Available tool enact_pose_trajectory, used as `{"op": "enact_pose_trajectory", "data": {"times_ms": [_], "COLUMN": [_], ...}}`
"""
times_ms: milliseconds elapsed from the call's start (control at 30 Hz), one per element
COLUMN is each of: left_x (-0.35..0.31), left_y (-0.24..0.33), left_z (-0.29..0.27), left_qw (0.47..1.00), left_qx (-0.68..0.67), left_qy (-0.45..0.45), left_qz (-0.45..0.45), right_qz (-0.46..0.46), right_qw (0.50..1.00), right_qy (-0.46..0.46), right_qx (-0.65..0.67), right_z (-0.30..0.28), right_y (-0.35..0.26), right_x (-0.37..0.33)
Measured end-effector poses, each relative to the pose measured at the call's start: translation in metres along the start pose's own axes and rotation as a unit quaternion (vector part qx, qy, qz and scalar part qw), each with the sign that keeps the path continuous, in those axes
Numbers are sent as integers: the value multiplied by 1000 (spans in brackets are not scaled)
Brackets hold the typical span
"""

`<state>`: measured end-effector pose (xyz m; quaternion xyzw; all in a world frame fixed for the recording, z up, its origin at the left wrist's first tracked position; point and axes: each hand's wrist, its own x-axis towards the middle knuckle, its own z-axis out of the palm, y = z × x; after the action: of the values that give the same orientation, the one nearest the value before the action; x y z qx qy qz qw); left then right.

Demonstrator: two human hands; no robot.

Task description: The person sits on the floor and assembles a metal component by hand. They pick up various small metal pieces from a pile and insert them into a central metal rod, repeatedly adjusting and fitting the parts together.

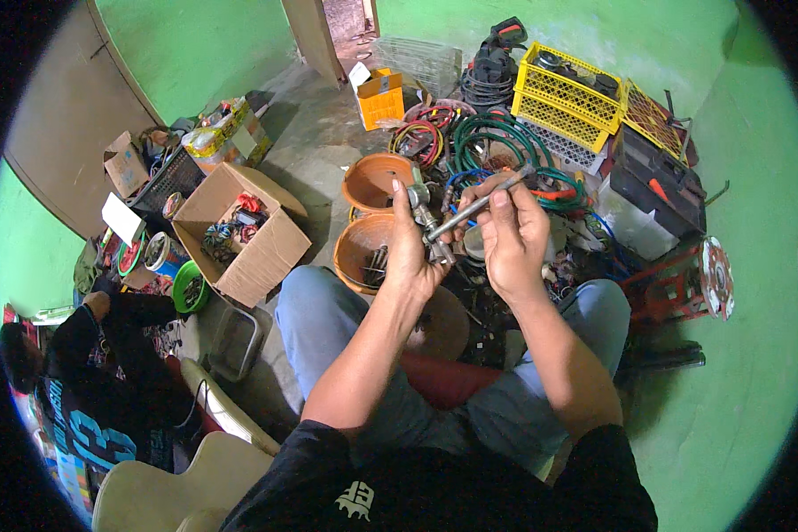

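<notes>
Metal rod (464, 215) and fitting (425, 218) occupy both raised hands (518, 235).

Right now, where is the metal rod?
In the head view, right of centre: the rod is in the right hand, one end by the left hand.

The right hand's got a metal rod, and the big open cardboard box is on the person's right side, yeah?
Not quite: the head view shows the big open cardboard box on the person's left. The right hand does hold a metal rod.
</notes>
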<state>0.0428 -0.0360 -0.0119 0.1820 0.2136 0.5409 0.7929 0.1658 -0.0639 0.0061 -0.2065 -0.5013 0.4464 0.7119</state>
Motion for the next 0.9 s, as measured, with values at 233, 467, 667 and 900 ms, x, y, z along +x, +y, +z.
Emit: {"op": "enact_pose_trajectory", "data": {"times_ms": [233,467,667,900], "left_x": [-6,9,-2,-21], "left_y": [-5,-6,10,42], "left_z": [15,-19,-34,-52], "left_qw": [999,999,996,985], "left_qx": [27,18,-20,89], "left_qy": [22,-29,-89,140], "left_qz": [-6,10,-22,53], "right_qz": [165,219,254,425], "right_qw": [949,911,926,867], "right_qy": [133,140,240,220], "right_qx": [233,320,141,142], "right_z": [-4,-45,-61,-61], "right_y": [7,-4,-9,50], "right_x": [7,26,29,22]}}
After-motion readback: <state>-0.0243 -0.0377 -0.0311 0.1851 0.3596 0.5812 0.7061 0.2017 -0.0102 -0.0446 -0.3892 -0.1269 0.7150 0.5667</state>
